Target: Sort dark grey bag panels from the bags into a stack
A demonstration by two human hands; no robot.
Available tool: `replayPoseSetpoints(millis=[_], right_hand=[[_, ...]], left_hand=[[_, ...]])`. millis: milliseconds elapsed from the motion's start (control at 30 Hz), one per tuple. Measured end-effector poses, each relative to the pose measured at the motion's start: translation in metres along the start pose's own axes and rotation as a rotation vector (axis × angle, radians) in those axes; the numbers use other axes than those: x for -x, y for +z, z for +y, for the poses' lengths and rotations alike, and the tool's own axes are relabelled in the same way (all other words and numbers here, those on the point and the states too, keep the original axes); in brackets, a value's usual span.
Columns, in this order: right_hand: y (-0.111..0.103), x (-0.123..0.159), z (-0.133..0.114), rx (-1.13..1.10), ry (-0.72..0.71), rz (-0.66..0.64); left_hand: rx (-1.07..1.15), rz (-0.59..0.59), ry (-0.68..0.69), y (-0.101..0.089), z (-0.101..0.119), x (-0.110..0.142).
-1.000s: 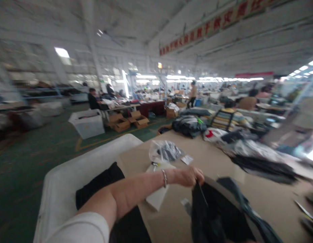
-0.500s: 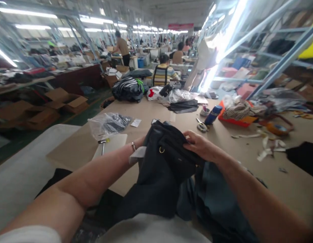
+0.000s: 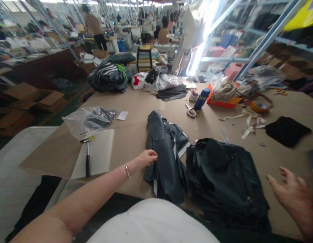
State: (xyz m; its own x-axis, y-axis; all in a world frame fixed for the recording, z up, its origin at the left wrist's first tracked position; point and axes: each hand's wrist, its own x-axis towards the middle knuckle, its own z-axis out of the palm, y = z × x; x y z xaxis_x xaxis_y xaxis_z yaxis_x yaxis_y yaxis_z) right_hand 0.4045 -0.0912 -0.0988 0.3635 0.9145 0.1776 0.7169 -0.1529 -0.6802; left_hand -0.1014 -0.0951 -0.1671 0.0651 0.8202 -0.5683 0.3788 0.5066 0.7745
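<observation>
Holding its fingers close together at the left edge of a dark cloth stack (image 3: 165, 162), the left hand (image 3: 148, 157) seems to steady it; from here I can't tell whether it pinches a layer. The right hand (image 3: 289, 189) hangs wide and empty just beside a dark zipped bundle (image 3: 222, 175), which lies on the table (image 3: 132, 133) right of the stack, probably so both are close to hand. A hammer (image 3: 88, 163) rests on a white board (image 3: 102, 153), perhaps to spare the table. Beyond it, a clear plastic bag (image 3: 75, 121) has something dark inside. Farther back, an orange box (image 3: 213, 100) holds checked cloth (image 3: 226, 92); near it, a small cup (image 3: 193, 98) carries thin coloured bits. Past the table's left side sits a cardboard box (image 3: 51, 98), flaps open, its contents too dim to make out.
</observation>
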Motion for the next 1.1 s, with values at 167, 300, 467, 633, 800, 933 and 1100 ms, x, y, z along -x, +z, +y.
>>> replayPoseSetpoints(millis=[167, 300, 467, 633, 800, 933, 1100], right_hand=[[0.11, 0.052, -0.095, -0.203, 0.009, -0.475], [0.227, 0.102, -0.137, -0.11, -0.027, -0.788], [0.275, 0.151, -0.142, -0.104, -0.053, -0.758], [0.273, 0.176, -0.163, -0.447, -0.187, -0.841], [0.283, 0.158, -0.147, -0.603, 0.112, -0.808], [0.295, 0.15, -0.136, -0.649, 0.346, -0.915], [0.304, 0.16, -0.163, -0.841, 0.526, -1.096]], left_hand=[[-0.2, 0.139, -0.002, 0.046, -0.01, -0.023], [-0.387, 0.253, 0.02, 0.061, -0.014, -0.03], [-0.179, 0.236, -0.138, 0.059, -0.025, -0.022], [0.268, 0.15, -0.086, 0.037, -0.048, 0.002], [0.513, 0.21, -0.112, 0.011, -0.071, 0.014], [0.803, 0.068, -0.132, 0.001, -0.063, 0.024], [1.023, -0.146, -0.072, -0.009, -0.012, 0.057]])
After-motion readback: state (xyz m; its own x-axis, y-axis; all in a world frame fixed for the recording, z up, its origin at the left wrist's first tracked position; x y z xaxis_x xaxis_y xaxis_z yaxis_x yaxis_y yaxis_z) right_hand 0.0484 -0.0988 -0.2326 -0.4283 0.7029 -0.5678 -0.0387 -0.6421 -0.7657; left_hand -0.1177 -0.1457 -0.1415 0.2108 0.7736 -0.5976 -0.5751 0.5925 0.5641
